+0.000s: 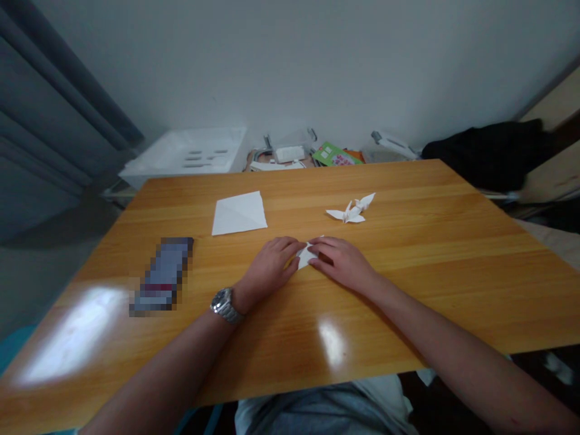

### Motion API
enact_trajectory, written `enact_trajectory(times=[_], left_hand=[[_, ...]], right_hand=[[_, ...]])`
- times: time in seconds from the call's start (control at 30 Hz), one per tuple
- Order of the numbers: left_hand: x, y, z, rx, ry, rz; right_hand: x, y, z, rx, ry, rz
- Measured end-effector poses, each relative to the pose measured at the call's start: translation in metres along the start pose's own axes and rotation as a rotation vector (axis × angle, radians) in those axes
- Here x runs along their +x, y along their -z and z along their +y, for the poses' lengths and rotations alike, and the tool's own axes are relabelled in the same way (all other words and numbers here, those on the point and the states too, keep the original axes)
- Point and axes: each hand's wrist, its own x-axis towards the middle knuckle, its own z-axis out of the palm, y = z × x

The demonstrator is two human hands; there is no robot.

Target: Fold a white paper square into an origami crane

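Observation:
A small folded piece of white paper (306, 256) lies on the wooden table between my two hands. My left hand (275, 261), with a metal watch (225, 304) on the wrist, has its fingers closed on the paper's left side. From the other side, my right hand (343, 263) pinches the paper's right edge with curled fingers. The fingers cover much of the paper, so its full shape is hidden. Beyond my right hand rest white folded paper cranes (351, 211). A white square sheet (240, 213) with crease lines lies flat beyond my left hand.
A pixelated phone (164, 275) lies on the table (453, 241) to the left. Past the far edge stand a white plastic bin (194, 151), a green booklet (335, 154) and assorted items. Dark cloth (484, 154) sits at the far right.

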Motion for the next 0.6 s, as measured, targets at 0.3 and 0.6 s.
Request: enact_trajectory(times=[0.3,0.6], left_hand=[[-0.004,0.0,-0.008,0.002,0.027,0.02],[-0.009,0.0,-0.009,0.091,0.064,0.002]], right_hand=[[-0.001,-0.002,0.002,0.002,0.01,0.029],[-0.002,0.0,0.006,0.113,0.072,0.039]])
